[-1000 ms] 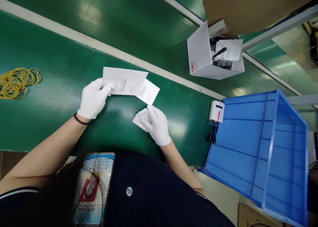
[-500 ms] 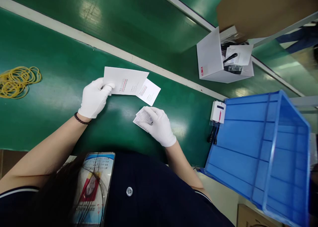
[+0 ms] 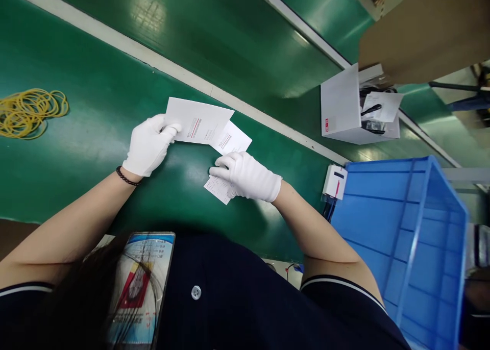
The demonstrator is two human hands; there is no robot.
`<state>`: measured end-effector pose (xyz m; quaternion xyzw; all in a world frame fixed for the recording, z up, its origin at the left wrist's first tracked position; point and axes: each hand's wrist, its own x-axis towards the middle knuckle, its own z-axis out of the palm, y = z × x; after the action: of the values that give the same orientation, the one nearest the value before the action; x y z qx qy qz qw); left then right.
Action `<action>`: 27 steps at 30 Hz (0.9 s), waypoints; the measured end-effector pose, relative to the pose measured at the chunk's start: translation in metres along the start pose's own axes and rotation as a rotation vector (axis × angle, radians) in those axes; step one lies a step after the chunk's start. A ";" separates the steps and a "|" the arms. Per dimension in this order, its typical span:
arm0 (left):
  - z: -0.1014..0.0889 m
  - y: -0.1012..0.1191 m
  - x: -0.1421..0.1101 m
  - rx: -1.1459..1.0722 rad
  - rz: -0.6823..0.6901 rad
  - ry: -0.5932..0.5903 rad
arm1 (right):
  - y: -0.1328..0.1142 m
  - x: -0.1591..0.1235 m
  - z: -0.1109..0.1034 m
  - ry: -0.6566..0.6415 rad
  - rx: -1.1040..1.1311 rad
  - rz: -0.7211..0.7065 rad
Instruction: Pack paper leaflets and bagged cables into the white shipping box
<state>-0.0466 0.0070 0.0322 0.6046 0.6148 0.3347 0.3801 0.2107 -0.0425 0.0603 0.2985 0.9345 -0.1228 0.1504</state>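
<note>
Green surface [image 3: 95,151], white stripe across it. Two large white printed sheets: upper sheet [image 3: 197,121] pinched at its near-left corner by left hand [image 3: 147,146], thumb on top, fingers curled under; second sheet [image 3: 233,138] partly tucked beneath it, just beyond right hand [image 3: 248,176]. One small stack of slips [image 3: 219,188] lies under right hand, fingers flat and pressing it down, not curled round it. Both hands gloved white. One pile of yellow rubber bands [image 3: 30,113] far left. One white open box [image 3: 350,110] and one blue crate [image 3: 401,227] to the right.
</note>
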 end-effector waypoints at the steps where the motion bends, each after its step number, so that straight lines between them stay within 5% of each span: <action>1: 0.000 0.001 0.000 0.004 -0.006 -0.004 | 0.000 -0.001 0.002 0.022 0.026 0.001; 9: 0.001 0.006 -0.003 0.031 -0.031 -0.037 | -0.003 -0.017 0.010 0.212 0.259 0.004; 17: 0.002 0.007 -0.004 0.000 -0.019 -0.016 | -0.005 -0.027 0.033 0.266 0.396 0.028; 22: 0.000 0.007 -0.004 -0.020 -0.027 -0.025 | -0.013 -0.038 0.028 0.191 0.787 0.298; 27: 0.003 0.014 -0.014 -0.060 -0.050 -0.129 | -0.024 -0.040 0.017 0.482 0.891 0.535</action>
<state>-0.0374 -0.0060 0.0440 0.5978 0.5937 0.3034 0.4451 0.2308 -0.0875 0.0617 0.5788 0.6924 -0.3908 -0.1813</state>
